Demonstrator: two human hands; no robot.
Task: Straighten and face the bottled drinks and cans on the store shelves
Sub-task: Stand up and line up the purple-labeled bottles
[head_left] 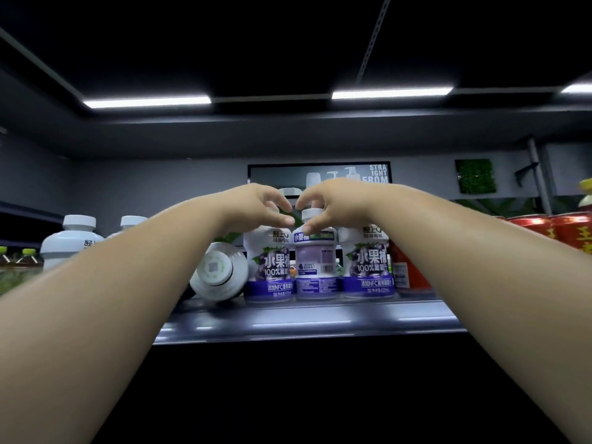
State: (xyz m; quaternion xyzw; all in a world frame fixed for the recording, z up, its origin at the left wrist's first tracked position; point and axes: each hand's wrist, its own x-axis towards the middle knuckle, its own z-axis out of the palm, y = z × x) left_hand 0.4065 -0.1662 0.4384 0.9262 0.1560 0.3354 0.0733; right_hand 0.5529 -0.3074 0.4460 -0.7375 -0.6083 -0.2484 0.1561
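Both hands reach to the front of the shelf (304,318). The right hand (326,200) curls over the white cap of the middle bottle (315,267), with its fingers above the cap and its thumb below at the neck. Its grip holds that bottle by the top. The left hand (259,203) is just beside it, bent into a narrow pinch, with thumb and forefinger tips close to the same cap. I cannot tell whether its grip touches that cap or the top of the left bottle (267,270), which the hand hides.

The middle bottle stands upright at the shelf edge, close between the left bottle and the right bottle (368,267). Its barcode and small print face outward, while both neighbours show their purple grape fronts.

Left of these, a tipped bottle (217,270) lies on its side, base toward the camera, just beside the left bottle. Further left stand white bottles (73,241), upright and partly hidden by the left forearm. At the right end, red cans (531,225) stand behind the right forearm. A red container (407,267) stands just right of the right bottle.
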